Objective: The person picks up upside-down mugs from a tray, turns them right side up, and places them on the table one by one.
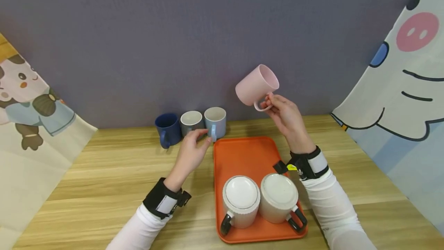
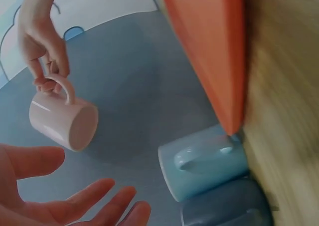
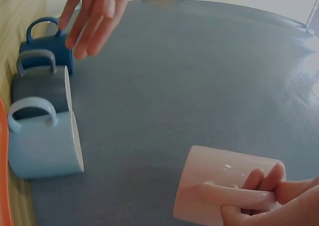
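A pink mug is held tilted in the air by its handle, which my right hand pinches between thumb and fingers. My left hand hovers, fingers apart, in front of the back row of mugs and holds nothing. That row has a dark blue mug, a grey mug and a light blue mug, all upright against the back panel. Two whitish mugs with black handles stand upside down on the orange tray.
The tray lies on a wood-grain table. Behind it rises a grey panel. Printed cartoon cloths hang on the left and right.
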Motion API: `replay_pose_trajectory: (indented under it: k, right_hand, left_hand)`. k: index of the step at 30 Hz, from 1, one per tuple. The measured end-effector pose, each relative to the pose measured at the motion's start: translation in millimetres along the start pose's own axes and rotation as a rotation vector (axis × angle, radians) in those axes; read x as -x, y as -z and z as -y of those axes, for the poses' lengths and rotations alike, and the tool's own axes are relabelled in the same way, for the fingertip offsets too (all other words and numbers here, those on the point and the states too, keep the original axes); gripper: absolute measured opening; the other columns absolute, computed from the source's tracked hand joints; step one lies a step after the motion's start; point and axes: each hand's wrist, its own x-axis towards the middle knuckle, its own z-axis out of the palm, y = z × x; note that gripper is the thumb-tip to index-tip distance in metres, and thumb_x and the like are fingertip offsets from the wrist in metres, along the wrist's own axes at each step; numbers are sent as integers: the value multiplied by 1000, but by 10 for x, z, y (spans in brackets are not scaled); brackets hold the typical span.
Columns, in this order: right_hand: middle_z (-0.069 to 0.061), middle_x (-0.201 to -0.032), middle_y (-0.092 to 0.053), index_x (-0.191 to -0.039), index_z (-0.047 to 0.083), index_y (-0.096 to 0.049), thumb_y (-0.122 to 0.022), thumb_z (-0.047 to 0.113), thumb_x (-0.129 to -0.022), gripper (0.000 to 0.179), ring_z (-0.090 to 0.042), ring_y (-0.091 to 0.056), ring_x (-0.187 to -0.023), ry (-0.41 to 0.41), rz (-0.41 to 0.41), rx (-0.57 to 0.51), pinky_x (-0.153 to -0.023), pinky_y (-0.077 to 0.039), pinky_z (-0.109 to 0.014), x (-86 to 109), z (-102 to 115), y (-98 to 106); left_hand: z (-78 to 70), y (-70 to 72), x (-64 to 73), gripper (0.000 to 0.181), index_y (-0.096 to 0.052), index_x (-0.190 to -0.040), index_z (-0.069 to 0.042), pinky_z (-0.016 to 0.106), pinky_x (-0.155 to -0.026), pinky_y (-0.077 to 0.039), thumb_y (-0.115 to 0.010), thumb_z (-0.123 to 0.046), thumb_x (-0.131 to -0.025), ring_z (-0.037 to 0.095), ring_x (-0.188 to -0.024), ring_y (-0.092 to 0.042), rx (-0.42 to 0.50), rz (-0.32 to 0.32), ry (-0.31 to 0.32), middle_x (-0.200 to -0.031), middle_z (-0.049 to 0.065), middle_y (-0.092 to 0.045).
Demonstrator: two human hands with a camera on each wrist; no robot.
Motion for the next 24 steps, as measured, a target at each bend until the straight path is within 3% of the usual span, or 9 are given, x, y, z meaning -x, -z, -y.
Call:
replay_pose_trajectory:
  k: [8,17,24]
  right_hand:
    - [-2,-74,-58,-78,6,-63,-48,9,-98,25,-13,-60,-77,19,-32,90,-77,-51,-22,-55,-56,40]
    - [0,-77,-59,-81,7,-63,-48,10,-98,22,-10,-56,-75,-18,-86,182,-73,-49,-19,-150,-240,54]
    - [-1,-82,-60,-88,4,-62,-52,14,-97,17,-12,-55,-79,-58,-126,270,-75,-49,-21,-186,-419,62]
  left_hand:
    - [132,-29,97,35,-61,-116,4,48,-95,-39,-65,-13,-86,39,-110,-50,-79,-56,-42,-118,21,-59]
    - [255,-10,154,37,-58,-121,3,49,-96,-38,-64,-14,-88,38,-115,-45,-124,-37,-3,-125,22,-53]
    - [345,-11,196,36,-59,-118,4,49,-97,-37,-65,-14,-88,39,-115,-45,-184,-56,-34,-123,23,-54]
